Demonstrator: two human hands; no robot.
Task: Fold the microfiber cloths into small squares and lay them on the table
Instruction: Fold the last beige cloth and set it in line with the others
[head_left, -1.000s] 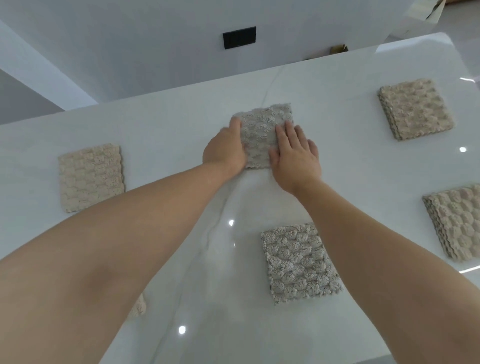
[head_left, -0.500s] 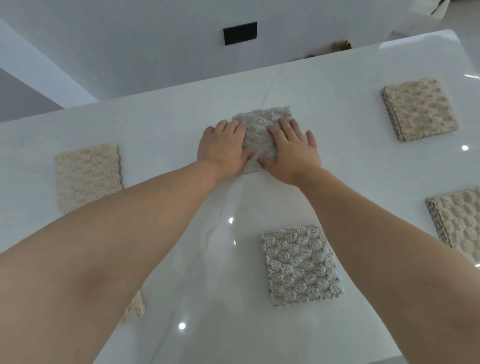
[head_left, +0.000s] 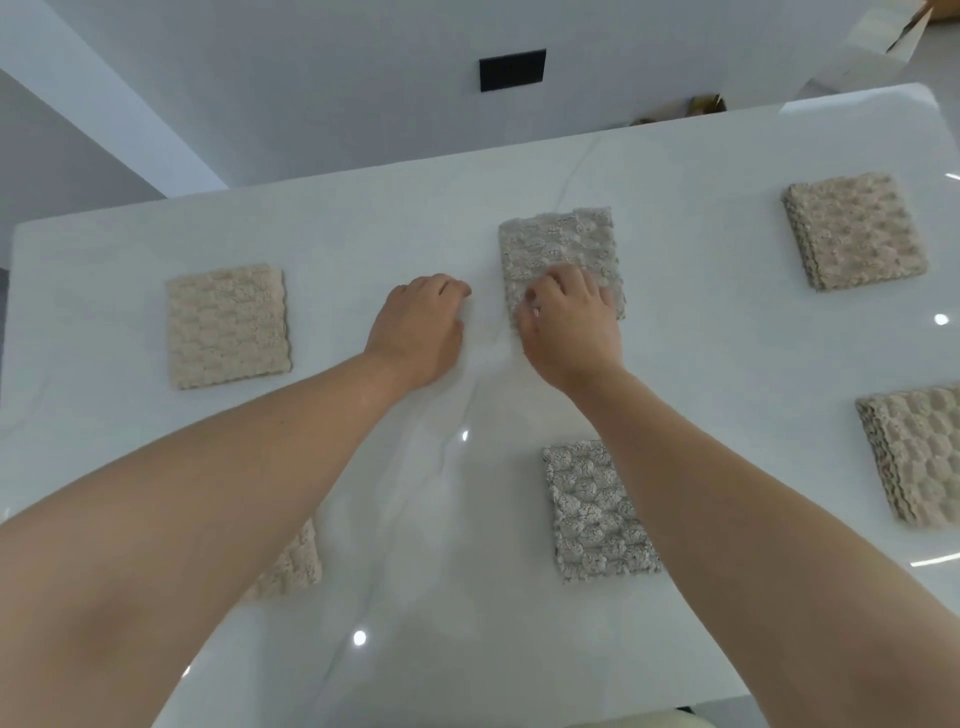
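Observation:
A grey folded cloth (head_left: 558, 244) lies flat on the white table (head_left: 701, 364) at the middle far side. My right hand (head_left: 569, 325) rests on its near edge, fingers curled down onto the fabric. My left hand (head_left: 418, 325) sits on the bare table just left of that cloth, apart from it, fingers loosely bent and holding nothing. Other folded squares lie around: a beige one (head_left: 227, 326) at the left, another beige one (head_left: 854, 231) at the far right, a grey one (head_left: 592, 512) near me.
A beige folded cloth (head_left: 914, 460) lies at the right edge. Another beige cloth (head_left: 293, 566) peeks out under my left forearm. The table's far edge meets a wall with a black panel (head_left: 511, 69). Cardboard boxes (head_left: 862, 57) stand beyond the far right corner.
My left hand has slid off the grey cloth to the left onto the bare table. My right hand has drawn back to the cloth's near edge and curled its fingers.

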